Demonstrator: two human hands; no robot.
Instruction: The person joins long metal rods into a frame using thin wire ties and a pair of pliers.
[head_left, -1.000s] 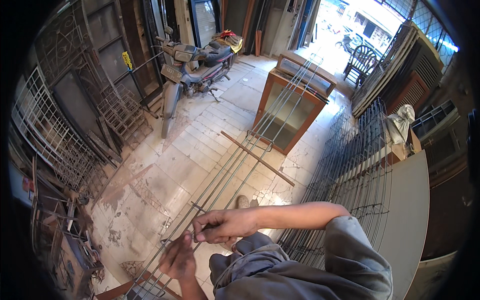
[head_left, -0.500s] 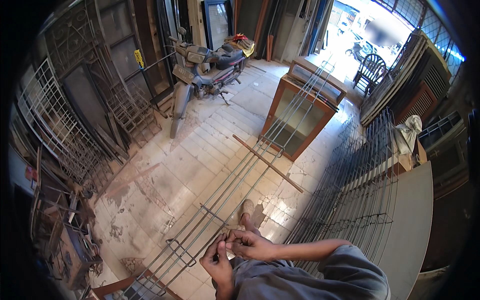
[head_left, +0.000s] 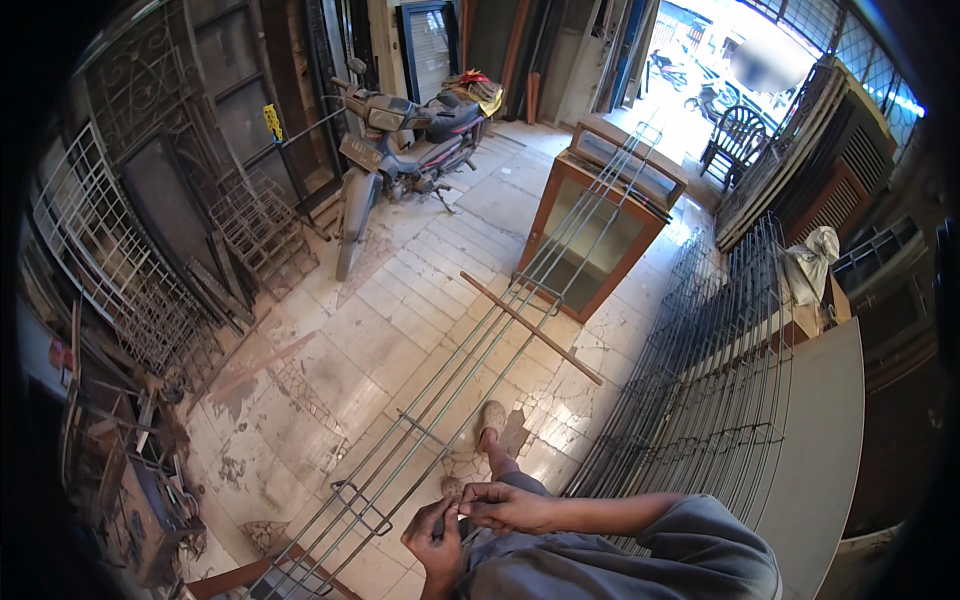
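My left hand (head_left: 432, 537) and my right hand (head_left: 507, 506) meet in front of my body, both closed with thumbs and fingertips pinched together. Between the fingertips is something small and pale, too small to make out. Just beyond and left of them runs a long rebar cage (head_left: 424, 430) of thin steel rods with bent square stirrups. It slants from the lower left up to the far right, apart from my hands. A brown rod (head_left: 530, 327) lies crosswise at the cage's middle.
A glass-fronted wooden cabinet (head_left: 592, 235) supports the cage's far end. Many more rebar cages (head_left: 690, 400) are stacked at my right, beside a pale board (head_left: 825, 430). A motorbike (head_left: 400, 135) stands far left, near leaning metal grilles (head_left: 95, 200). A chair (head_left: 735, 140) is near the bright doorway.
My hands have dropped slightly and the fingers have shifted, still pinched together. The view has moved a little, and more of my legs and feet shows. The cage appears unmoved.
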